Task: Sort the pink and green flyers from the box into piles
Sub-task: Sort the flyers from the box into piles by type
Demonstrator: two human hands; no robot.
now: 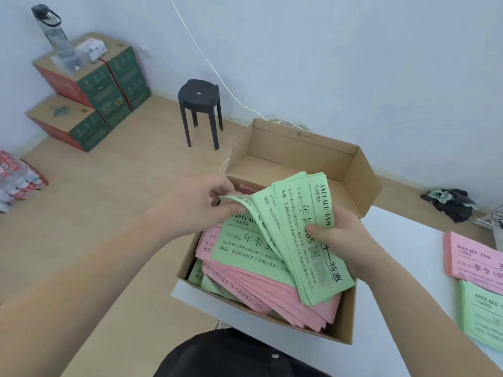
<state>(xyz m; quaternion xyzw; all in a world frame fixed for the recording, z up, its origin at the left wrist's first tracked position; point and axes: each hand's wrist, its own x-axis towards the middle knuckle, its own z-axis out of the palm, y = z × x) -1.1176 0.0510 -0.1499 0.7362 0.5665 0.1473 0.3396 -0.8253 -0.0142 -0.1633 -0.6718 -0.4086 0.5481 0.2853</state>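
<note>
Head view is looking down on the open box (351, 322), which is sitting on the near corner of a white table (402, 268) at the centre of the frame. The right hand (345, 240) is gripping a green bundle (304, 240) of flyers just above the box, the thumb pressing on top and the fingers curling underneath, mostly hidden. The left hand (201, 205) is pinching the curled upper-left edges of sheets fanning off that same bundle. The bundle's long axis is running up and down the frame, leaning slightly toward the lower right. Beneath it, pink flyers (272, 292) and a few green ones are lying mixed in the box.

Both sorted stacks are lying at the right edge of the frame, well apart from the box, with the pink pile (473, 257) above and the green pile (481, 314) just below it. The green pile is therefore sitting to the right of the bundle, and the right hand is the nearer one for carrying it across.

Pale wooden floor (109, 200) is filling the left side. A black stool (200, 104) is standing at upper centre, stacked cartons (92, 88) carrying a bottle (54, 36) at upper left, and a dark cloth (451, 202) is lying near the wall at right.
</note>
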